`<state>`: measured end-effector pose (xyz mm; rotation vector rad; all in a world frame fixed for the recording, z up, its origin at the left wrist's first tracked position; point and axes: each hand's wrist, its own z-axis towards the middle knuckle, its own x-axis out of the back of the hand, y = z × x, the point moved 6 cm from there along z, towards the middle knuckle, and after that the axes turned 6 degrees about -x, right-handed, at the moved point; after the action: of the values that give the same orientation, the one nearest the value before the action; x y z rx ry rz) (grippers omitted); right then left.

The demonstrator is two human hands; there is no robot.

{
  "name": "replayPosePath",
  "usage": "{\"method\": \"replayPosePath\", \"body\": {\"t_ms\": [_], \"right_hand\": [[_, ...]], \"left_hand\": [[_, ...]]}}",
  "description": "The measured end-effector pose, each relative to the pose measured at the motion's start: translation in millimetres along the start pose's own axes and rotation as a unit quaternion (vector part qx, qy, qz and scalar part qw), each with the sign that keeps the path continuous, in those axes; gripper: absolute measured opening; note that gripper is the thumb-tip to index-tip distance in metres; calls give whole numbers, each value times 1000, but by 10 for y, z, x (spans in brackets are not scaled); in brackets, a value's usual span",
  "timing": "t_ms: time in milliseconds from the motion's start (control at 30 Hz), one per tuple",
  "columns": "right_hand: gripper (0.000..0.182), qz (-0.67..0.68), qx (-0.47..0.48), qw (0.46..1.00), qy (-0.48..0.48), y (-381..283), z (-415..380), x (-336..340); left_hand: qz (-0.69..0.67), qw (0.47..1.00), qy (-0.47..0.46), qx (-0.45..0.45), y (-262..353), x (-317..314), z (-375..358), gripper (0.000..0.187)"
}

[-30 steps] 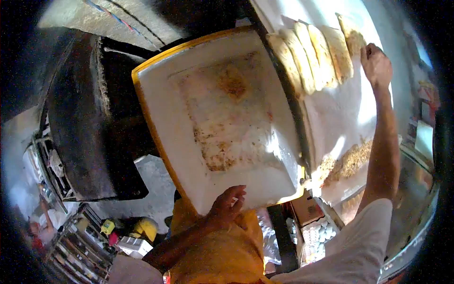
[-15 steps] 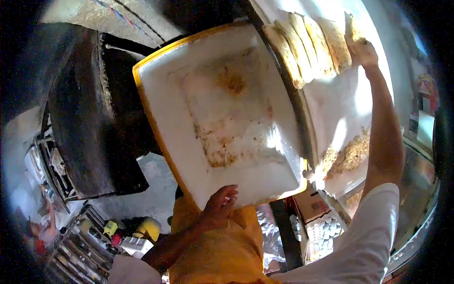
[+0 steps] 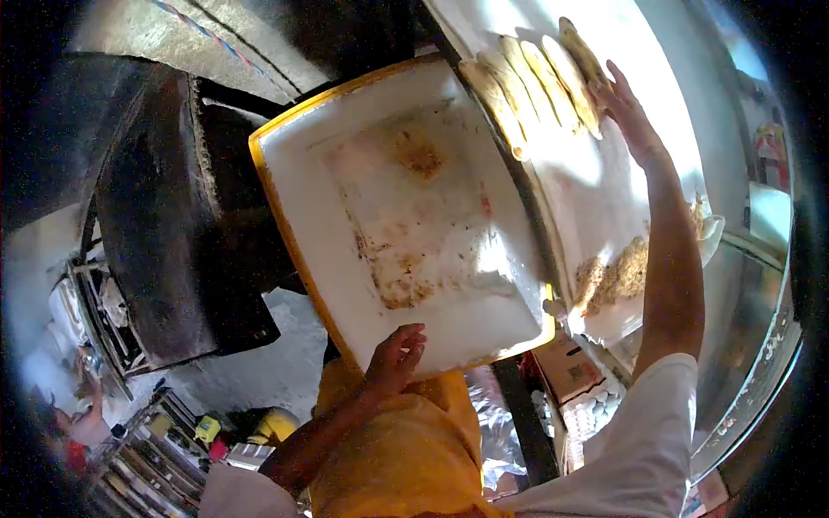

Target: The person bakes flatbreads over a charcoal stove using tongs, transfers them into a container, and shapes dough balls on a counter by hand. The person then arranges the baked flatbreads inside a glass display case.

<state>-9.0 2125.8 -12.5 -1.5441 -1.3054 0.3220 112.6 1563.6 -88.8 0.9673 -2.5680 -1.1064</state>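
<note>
Several flatbreads stand on edge in a leaning row on a white cloth at the upper right. My right hand is at the right end of that row, fingers spread, its fingertips against or very close to the last flatbread. Below my chest is a wide white tray with an orange rim and brown stains. My left hand hovers over or rests on the tray's near edge; its fingers are loosely bent and slightly apart, with nothing visible in them.
Brown crumbs or bran lie heaped on the cloth near my right forearm. A dark, sooty structure stands left of the tray. At the lower right are a cardboard box and eggs. Another person is at the far left.
My right hand has gone from gripping the end flatbread to spread fingers beside it. The flatbreads now lean more closely together, shifted left. My left hand stays nearly in place.
</note>
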Motion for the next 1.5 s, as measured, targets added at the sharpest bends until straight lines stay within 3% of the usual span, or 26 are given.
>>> {"method": "replayPosePath", "body": {"t_ms": [200,333,433,533,633,733,800,933,1000,1033,1100,1133,1200,1267,1333,1367,1400,1433,1467,1500], "right_hand": [[89,25,37,999,8,62,-14,12],[89,31,4,999,28,90,-42,38],[91,51,22,995,78,118,-32,23],[94,87,44,987,126,105,-64,20],[96,91,36,990,99,103,-99,-6],[97,88,34,987,133,-12,-196,-9],[99,84,-2,989,125,-18,-269,-18],[96,67,8,984,162,183,-404,78],[93,100,40,976,188,236,-554,47],[87,46,-19,969,240,112,-736,-19],[68,-93,-24,951,295,-55,-1296,-258],[58,-80,63,940,327,-126,-1617,-489],[53,-87,104,934,331,-191,-2251,-998],[46,50,35,951,303,-374,-3053,-1689],[45,-77,100,939,319,-232,-3820,-2367],[39,-48,-31,965,255,-274,-4215,-2745],[25,6,-47,971,233,-285,-4567,-3128],[18,251,-121,938,209,32,-4879,-3545],[20,481,-187,826,227,326,-5230,-3977],[13,533,-191,800,200,524,-5537,-4353]], "left_hand": [[64,998,1,-17,52,-79,32,36],[52,999,-6,-6,-15,-102,54,37],[22,1000,-7,-10,64,-122,68,38],[82,997,1,-2,144,-117,45,38],[104,993,5,-52,16,-97,14,37],[179,976,-13,-122,-28,-48,-39,36],[73,995,-2,-62,-35,6,-126,36],[50,997,-17,-61,152,115,-405,36],[130,988,-13,-84,160,185,-606,36],[129,987,-15,-93,95,251,-724,36],[-43,996,-75,-39,-112,357,-947,36],[-101,990,-96,-21,-168,427,-1057,36],[17,991,-119,-58,-152,660,-1310,38],[140,975,-145,-97,-139,957,-1590,40],[203,956,-169,-123,-189,1289,-1883,41],[199,953,-198,-110,-246,1470,-2063,42],[198,949,-226,-98,-290,1661,-2223,42],[197,943,-253,-88,-311,1849,-2353,43],[197,937,-277,-80,-322,2017,-2459,44],[197,931,-298,-71,-325,2178,-2551,45]]}}
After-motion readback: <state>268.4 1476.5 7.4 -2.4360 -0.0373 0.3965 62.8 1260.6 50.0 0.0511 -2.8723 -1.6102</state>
